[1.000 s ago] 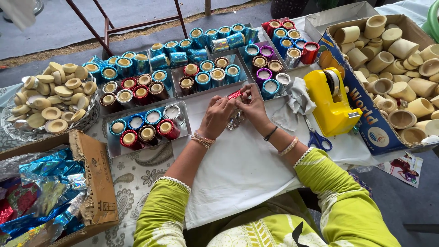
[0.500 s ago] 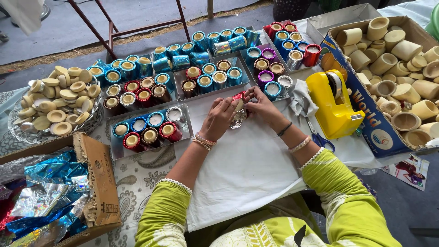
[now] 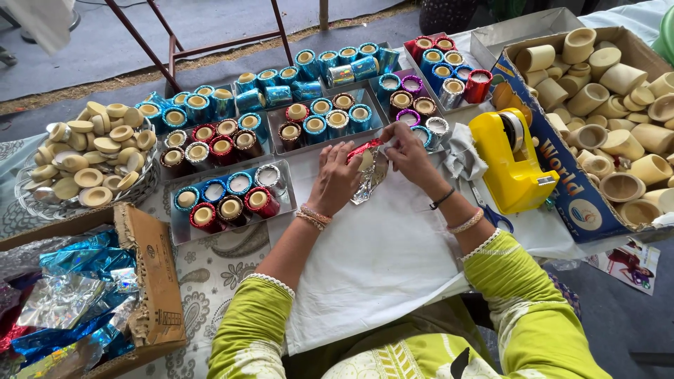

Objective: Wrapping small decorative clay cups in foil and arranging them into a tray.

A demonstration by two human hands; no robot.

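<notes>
Your only real open patch is the white cloth (image 3: 379, 260) right in front of you, between your two forearms and a bit to the right. Ahead, trays of foil-wrapped cups (image 3: 225, 196) wall you in, packed side by side with barely a gap. On the right, the yellow tape dispenser (image 3: 516, 165) sits tight against the cardboard box of plain cups (image 3: 562, 189). On the left, a box of foil sheets (image 3: 151, 281) blocks the near edge.
</notes>
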